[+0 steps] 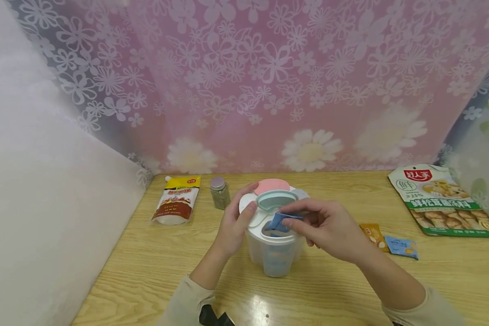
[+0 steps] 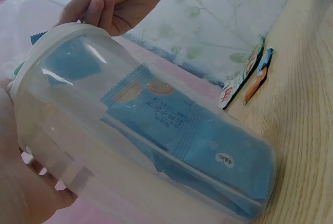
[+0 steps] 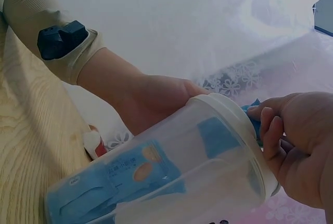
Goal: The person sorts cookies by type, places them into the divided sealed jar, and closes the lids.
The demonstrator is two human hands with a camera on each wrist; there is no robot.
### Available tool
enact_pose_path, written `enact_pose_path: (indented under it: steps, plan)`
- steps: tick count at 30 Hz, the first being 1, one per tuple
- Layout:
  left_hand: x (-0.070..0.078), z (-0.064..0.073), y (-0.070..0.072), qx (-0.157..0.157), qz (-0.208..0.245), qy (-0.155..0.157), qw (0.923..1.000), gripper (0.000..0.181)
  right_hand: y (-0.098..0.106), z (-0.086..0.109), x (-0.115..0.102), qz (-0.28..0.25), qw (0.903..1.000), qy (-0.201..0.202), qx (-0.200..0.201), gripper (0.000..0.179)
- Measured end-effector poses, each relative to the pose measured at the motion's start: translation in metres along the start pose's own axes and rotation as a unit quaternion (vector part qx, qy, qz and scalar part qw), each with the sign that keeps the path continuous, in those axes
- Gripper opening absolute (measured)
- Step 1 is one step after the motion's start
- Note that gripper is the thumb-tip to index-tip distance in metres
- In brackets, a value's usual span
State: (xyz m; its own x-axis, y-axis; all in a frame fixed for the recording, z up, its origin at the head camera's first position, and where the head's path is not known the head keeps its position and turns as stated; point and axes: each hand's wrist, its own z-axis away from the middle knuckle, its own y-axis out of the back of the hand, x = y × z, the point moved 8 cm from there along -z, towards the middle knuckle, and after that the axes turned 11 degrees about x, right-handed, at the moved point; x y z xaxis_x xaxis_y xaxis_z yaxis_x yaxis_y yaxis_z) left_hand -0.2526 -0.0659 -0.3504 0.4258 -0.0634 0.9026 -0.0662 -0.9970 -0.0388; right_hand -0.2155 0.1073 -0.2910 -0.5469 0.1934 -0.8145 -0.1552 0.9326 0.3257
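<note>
A clear, several-lobed storage container [image 1: 256, 251] with a white lid stands upright on the table. Its green flap [image 1: 276, 198] is raised over the front opening. My left hand [image 1: 233, 226] grips the lid and side from the left, thumb on top. In my right hand [image 1: 330, 228], thumb and fingers pinch a small blue packet [image 1: 283, 222], whose lower part dips into that opening. Through the clear wall, the left wrist view shows more blue packets [image 2: 223, 154] at the bottom of the front compartment and the pinched packet's lower part [image 2: 75, 63] near the top.
To the right lie an orange packet [image 1: 374, 236], a blue packet [image 1: 403, 247] and a large green-and-white bag [image 1: 440, 201]. A yellow, white and brown pouch [image 1: 177, 199] and a small spice jar [image 1: 220, 194] stand at the back left. A floral curtain [image 1: 269, 90] hangs behind the table.
</note>
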Motion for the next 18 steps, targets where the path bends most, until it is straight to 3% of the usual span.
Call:
enact_pose_path:
  steps: [12,18]
  plan:
    - [0.0018,0.0010,-0.0001,-0.006,0.005,-0.001,1.0000,0.048,0.0029,-0.0012,0.0049,-0.012,0.9994,-0.031,0.004,0.016]
    - [0.0027,0.0007,-0.0001,-0.004,0.005,-0.003,1.0000,0.049,0.0028,-0.0010,0.0025,-0.043,0.9990,-0.003,-0.007,0.018]
